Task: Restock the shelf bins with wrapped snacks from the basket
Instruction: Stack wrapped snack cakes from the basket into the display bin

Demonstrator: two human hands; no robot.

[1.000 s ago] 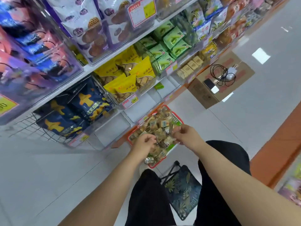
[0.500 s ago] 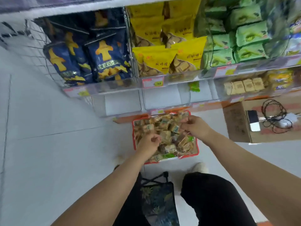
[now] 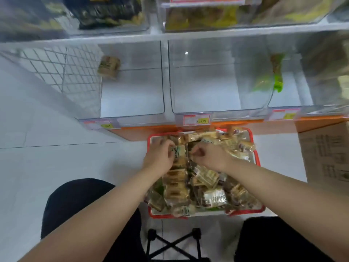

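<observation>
The bottom shelf bins (image 3: 217,95) now fill my view above the basket (image 3: 256,154), where my left hand (image 3: 158,157) and right hand (image 3: 209,157) have closed on wrapped snacks (image 3: 213,198), ready to lift.

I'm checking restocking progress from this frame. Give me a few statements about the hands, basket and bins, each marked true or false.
1. Both hands are in the red basket. True.
2. The left hand rests on the floor. False: it holds wrapped snacks in the basket.
3. The middle clear bin is full of snacks. False: it looks empty.
4. The right hand has its grip on a snack. True.
</observation>
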